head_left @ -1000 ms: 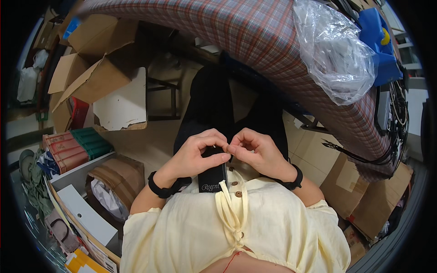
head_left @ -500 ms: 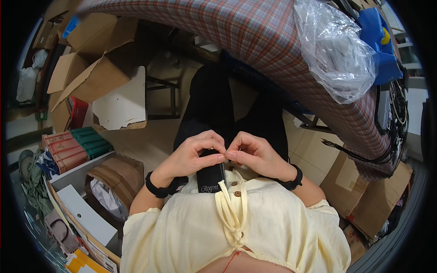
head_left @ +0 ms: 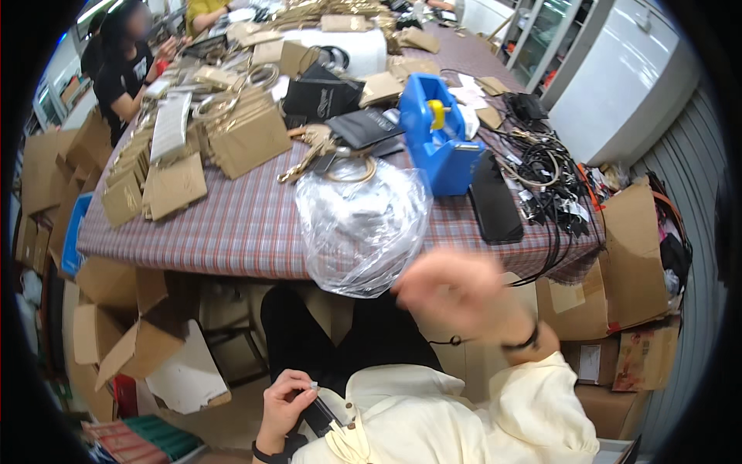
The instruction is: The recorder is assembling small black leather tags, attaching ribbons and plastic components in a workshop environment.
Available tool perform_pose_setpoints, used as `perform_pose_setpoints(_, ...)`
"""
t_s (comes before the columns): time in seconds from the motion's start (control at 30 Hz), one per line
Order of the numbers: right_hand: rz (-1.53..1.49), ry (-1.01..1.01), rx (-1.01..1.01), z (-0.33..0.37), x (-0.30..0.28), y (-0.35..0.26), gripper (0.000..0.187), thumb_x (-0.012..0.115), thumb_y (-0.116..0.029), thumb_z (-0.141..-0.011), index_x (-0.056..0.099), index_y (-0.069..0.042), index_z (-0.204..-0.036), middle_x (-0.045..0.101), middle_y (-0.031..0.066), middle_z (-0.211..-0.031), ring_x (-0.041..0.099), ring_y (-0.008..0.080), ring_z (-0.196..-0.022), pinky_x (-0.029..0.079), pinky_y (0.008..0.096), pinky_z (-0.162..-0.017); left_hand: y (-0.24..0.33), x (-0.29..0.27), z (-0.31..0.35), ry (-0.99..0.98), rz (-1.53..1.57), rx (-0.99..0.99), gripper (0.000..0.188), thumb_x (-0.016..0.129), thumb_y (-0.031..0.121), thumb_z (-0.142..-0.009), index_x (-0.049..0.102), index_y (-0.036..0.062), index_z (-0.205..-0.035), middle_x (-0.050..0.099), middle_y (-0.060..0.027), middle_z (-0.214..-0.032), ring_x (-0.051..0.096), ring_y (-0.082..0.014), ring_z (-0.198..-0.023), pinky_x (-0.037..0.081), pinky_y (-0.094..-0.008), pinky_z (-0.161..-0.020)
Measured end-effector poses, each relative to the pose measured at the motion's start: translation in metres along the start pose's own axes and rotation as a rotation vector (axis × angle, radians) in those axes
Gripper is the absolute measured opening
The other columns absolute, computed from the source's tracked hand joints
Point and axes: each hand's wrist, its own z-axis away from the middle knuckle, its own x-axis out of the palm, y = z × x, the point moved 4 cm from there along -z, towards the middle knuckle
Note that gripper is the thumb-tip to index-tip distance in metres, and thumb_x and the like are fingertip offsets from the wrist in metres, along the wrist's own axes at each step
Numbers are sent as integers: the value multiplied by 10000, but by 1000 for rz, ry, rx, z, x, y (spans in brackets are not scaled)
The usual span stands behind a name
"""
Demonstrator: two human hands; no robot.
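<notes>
My left hand (head_left: 286,402) is low over my lap, thumb and fingers pinched together. A small whitish piece (head_left: 314,384) sticks out at its fingertips. Just below those fingers a flat black pouch (head_left: 318,417) rests against my shirt; whether the fingers also grip it is hidden. My right hand (head_left: 452,288) is raised near the table's front edge, smeared by motion, so its fingers cannot be read. Nearest to it lies a clear plastic bag (head_left: 359,232), crumpled and hanging slightly over the edge.
A checked cloth covers the table (head_left: 232,247). On it stand a blue tape dispenser (head_left: 440,147), a black phone (head_left: 495,197), black pouches (head_left: 321,97), tangled cables (head_left: 541,166) and stacks of brown packets (head_left: 247,135). Another person (head_left: 124,69) sits far left. Cardboard boxes (head_left: 634,247) flank the table.
My hands have parted: the right has swung up and forward to the plastic bag, while the left stays at my lap. The view has lifted, bringing the tabletop into sight.
</notes>
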Motion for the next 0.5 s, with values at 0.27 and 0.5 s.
perform_pose_setpoints(0.27,258,118,439,-63,-115,121,314,601,-266,-932,671,40,-923,665,83,-893,599,144,-831,468,279,-777,30,11,-44,-51,124,157,130,649,-66,-810,671,-17,-928,567,-98,-993,619,-170,-859,512,-256,-756)
perform_pose_setpoints(0.5,-244,202,744,-65,-104,123,207,731,-244,-828,716,-49,-896,679,4,-857,565,76,-808,392,230,-764,24,16,-34,-73,116,139,127,647,-67,-813,669,-30,-932,573,-100,-995,614,-159,-851,510,-248,-741)
